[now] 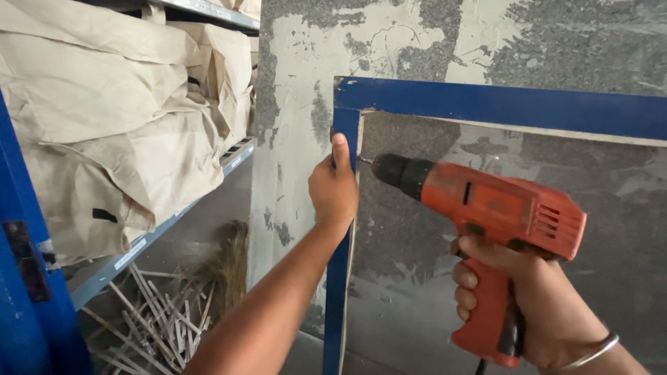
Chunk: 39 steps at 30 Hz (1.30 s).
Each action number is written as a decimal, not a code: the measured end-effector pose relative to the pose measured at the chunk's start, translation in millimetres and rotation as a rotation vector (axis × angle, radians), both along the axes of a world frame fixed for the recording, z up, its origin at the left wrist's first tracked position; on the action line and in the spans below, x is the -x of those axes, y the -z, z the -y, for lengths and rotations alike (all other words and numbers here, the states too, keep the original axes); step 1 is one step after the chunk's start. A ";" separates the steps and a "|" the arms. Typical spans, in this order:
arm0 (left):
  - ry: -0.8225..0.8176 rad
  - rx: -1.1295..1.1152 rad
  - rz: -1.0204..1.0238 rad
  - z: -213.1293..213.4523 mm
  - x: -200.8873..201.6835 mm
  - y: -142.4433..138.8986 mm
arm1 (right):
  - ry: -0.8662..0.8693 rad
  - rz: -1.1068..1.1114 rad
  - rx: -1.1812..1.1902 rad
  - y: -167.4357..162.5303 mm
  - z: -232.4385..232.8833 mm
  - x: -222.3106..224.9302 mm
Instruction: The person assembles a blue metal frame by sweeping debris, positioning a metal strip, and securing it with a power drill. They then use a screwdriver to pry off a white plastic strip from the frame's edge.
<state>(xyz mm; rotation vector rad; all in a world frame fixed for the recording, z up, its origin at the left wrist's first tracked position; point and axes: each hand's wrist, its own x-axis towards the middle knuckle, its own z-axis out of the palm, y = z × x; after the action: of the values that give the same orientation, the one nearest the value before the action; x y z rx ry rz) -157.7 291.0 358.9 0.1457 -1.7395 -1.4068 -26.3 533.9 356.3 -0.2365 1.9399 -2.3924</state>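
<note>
My left hand (333, 189) was wrapped around the upright bar of a blue frame (486, 103), just below its top corner, thumb pointing up along the bar's front face. My right hand (517, 295) was clamped on the pistol grip of an orange power drill (486, 208), with a thin metal bangle (590, 354) on that wrist. The drill sat level, inside the frame's opening, to the right of my left hand, its black chuck (399, 171) aimed at the inner edge of the upright; the bit's tip met the bar just beside my left thumb (too blurred to say how deep it sat). The frame leaned upright against a patchy grey wall (299, 69). Off to the left, beige sacks (118, 118) lay piled on a blue shelf rack (28, 305), with a heap of pale sticks (156, 323) on the floor below.
</note>
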 end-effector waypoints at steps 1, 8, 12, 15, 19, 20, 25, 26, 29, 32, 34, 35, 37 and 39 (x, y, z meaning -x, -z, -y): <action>0.014 0.014 -0.012 1.2 -1.3 0.4 | 0.032 -0.028 -0.043 -2.7 2.6 -3.8; 0.029 0.021 -0.050 3.6 -6.6 2.5 | -0.069 -0.144 -0.080 -26.1 2.2 -17.9; 0.028 0.000 -0.040 4.9 -8.3 2.8 | -0.044 -0.050 -0.077 -18.6 1.2 -16.6; -0.002 0.006 -0.051 5.6 -7.9 2.3 | -0.006 -0.005 -0.070 -13.9 -0.2 -13.4; 0.025 -0.010 -0.043 5.3 -5.4 1.8 | -0.060 0.064 0.022 -15.1 -6.1 -10.6; 0.023 -0.007 -0.058 5.2 -4.7 1.6 | -0.034 0.060 -0.001 -14.7 -6.6 -9.8; 0.050 -0.001 -0.011 3.8 -3.8 1.2 | 0.041 0.002 -0.085 -6.4 -6.0 -6.8; 0.040 0.006 -0.026 3.7 -4.0 1.3 | 0.020 -0.011 -0.076 -5.1 -6.5 -6.4; 0.040 -0.021 0.017 4.1 -4.2 1.3 | -0.029 -0.024 -0.027 -3.3 -8.6 -5.1; 0.085 -0.005 -0.004 5.2 -3.0 1.6 | -0.030 0.011 0.052 4.2 -8.6 -8.2; 0.038 0.030 -0.142 5.2 -1.5 2.7 | 0.001 0.044 0.089 16.6 -6.6 -14.7; 0.012 0.045 -0.208 4.6 -0.9 4.0 | 0.007 0.029 0.122 23.7 -6.1 -18.5; 0.000 0.013 -0.175 2.9 -0.5 8.0 | 0.011 0.001 0.189 38.2 -4.7 -24.6; -0.010 0.049 -0.273 1.5 -1.1 13.7 | 0.056 0.076 0.240 49.2 -4.7 -26.8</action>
<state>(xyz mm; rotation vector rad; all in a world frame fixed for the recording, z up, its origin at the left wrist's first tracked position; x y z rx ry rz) -156.6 289.4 345.2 -0.0622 -1.5425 -1.3094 0.5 538.6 307.1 -0.1003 1.6482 -2.6283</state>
